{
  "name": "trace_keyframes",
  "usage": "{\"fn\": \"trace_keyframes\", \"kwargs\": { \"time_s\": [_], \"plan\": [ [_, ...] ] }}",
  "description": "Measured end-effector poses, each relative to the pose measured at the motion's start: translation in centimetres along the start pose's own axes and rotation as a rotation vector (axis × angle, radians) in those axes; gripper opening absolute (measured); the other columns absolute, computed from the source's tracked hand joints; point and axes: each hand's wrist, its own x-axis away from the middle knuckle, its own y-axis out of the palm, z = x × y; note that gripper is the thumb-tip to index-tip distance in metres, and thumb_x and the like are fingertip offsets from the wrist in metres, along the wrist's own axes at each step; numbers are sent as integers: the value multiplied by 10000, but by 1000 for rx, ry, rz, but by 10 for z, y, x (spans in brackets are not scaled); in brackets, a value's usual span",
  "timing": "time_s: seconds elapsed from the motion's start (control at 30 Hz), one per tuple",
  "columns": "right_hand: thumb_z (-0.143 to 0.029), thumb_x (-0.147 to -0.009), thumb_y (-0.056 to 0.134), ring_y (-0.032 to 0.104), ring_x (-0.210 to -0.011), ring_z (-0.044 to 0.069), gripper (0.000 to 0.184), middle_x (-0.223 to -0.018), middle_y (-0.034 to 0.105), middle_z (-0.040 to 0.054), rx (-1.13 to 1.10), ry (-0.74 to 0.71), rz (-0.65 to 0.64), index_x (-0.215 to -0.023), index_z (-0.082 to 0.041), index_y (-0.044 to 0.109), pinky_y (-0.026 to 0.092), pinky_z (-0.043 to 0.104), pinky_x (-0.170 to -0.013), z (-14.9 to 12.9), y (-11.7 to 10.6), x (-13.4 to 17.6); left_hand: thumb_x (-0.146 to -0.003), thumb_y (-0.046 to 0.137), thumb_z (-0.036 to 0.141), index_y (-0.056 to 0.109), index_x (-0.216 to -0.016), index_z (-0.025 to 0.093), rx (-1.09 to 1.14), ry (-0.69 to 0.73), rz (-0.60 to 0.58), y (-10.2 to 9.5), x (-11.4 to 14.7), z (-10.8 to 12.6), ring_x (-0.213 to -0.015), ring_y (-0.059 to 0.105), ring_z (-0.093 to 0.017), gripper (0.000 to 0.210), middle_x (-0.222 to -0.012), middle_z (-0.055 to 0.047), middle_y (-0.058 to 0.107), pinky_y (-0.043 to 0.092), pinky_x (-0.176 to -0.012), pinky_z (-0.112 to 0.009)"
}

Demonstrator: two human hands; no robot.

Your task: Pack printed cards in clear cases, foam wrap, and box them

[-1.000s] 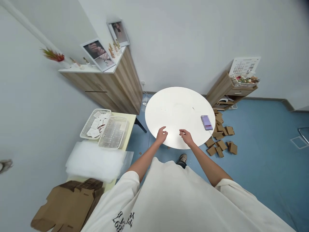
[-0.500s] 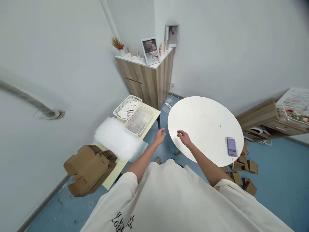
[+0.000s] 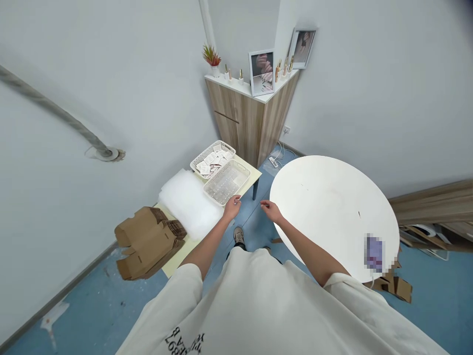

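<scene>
Evidently the person stands between the two tables, so that each hand has its own side; the left hand (image 3: 232, 207) is half open, thumb and fingers apart, with nothing seen in it, and hangs in view just beside the end of the nearer basket (image 3: 212, 196), though whether it is above the table or short of it I cannot tell; the right hand (image 3: 271, 211) is loosely curled, thumb near fingertips, with no object visible in it, near the rim of the round table (image 3: 328, 197). The nearer basket sits side by side with the farther basket (image 3: 196, 172) at one end of the yellow table (image 3: 173, 265), likely to keep small loose pieces from straying; one holds clear pieces (image 3: 226, 185), too small to make out, the other a jumble of white cards (image 3: 212, 160). Beside them lie white, soft-looking sheets (image 3: 192, 202), piled flat, probably because they are too broad for a basket; next along, flattened brown cartons (image 3: 148, 239) overhang the table edge, presumably stacked unfolded to save room. A blurred purple object (image 3: 374, 254) lies near the round table's far right edge, perhaps there to suit the white cable (image 3: 371, 282) beside it.
</scene>
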Motion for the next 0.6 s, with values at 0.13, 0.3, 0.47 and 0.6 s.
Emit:
{"fn": "trace_keyframes", "kwargs": {
  "time_s": [0.13,0.3,0.47,0.6],
  "plan": [
    [-352,-899,508,660,-1032,217,343,-1173,705,61,92,-43,-10,-1169,-237,687,518,369,-929,-29,17,-38,-845,546,139,652,-1177,198,-72,22,-9,-29,-36,-1,-1142,631,-226,354,-1238,-91,668,467,-1046,-394],
    [-292,-910,508,586,-1180,269,330,-1255,679,44,350,-149,-24,-1184,-263,689,426,427,-1027,-72,45,-89,-823,524,101,634,-1207,230,-240,85,-32,-63,-78,-4,-1281,534,-263,420,-1282,-82,644,385,-1127,-440],
    [-275,-923,513,492,-1255,300,302,-1241,676,73,627,-209,-15,-1159,-255,700,258,516,-1098,-96,77,-130,-774,475,6,569,-1257,230,-459,193,-165,-78,-107,-7,-1381,421,-278,541,-1293,-121,618,279,-1145,-491],
    [-290,-934,512,417,-1300,327,305,-1316,610,123,791,-226,-29,-1153,-232,716,199,550,-1108,-99,93,-150,-767,482,-14,522,-1284,226,-498,245,-274,-77,-120,-10,-1393,396,-295,571,-1298,-148,606,198,-1137,-519]
  ]
}}
